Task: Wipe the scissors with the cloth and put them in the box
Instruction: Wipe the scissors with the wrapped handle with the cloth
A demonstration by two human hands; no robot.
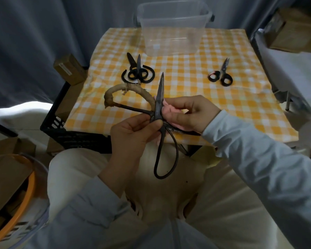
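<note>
The left grip (133, 133), a bare hand, is curled round the large scissors (159, 103) at the pivot, with the thumb lying across the joint. The right grip (188, 114) pinches a pink cloth (167, 108) between thumb and fingers and holds it against the right side of the blades, just above the pivot. The blades are together and point away from the person. One bare metal handle loop hangs down over the lap. The other handle, wrapped in tan material, arcs to the left over the surface (223, 97). The scissors are in the air over its near edge, not in the box.

The surface is covered by a yellow-and-white checked cloth with a few wrinkles. At its far edge stands the clear plastic box (172, 33), open at the top. Two dark pairs of scissors (138, 72) lie overlapped on the left of the surface, near the box. One small pair (221, 76) lies on the right, well apart from them.

A black crate (61, 128) stands at the left edge of the surface, with cardboard boxes (68, 69) beside and below it. Grey curtains (34, 33) hang behind. A further cardboard box (294, 31) sits at the upper right above white sheeting. An orange ring (25, 194) shows at the lower left.
</note>
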